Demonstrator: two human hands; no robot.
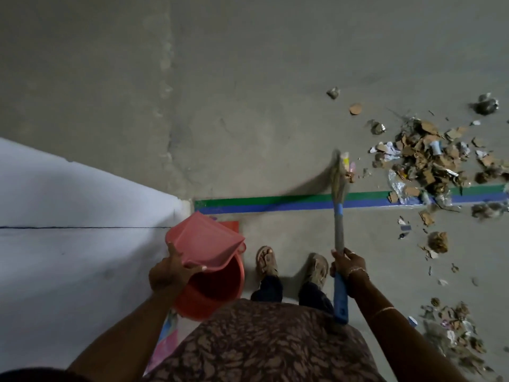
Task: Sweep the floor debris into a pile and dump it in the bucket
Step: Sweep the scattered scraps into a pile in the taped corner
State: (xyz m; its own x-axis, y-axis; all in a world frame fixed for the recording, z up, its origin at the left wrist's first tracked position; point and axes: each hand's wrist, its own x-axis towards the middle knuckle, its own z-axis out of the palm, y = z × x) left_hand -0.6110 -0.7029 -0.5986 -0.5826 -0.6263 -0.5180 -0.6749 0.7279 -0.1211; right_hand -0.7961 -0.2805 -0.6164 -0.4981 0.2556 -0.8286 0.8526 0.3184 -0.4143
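**Two Grips, Both Full**

The left hand (172,271) clasps the rear edge of a pink plastic dustpan (205,241), held tilted over a round orange-red plastic bucket (220,296) beside a white wall (68,188). The right hand (348,264) is clenched round the blue-and-grey handle of a straw broom (339,188). Its blurred bristles are just left of a loose pile of cardboard, paper and foil debris (424,161), which spreads across a green-and-blue tape stripe (275,202).
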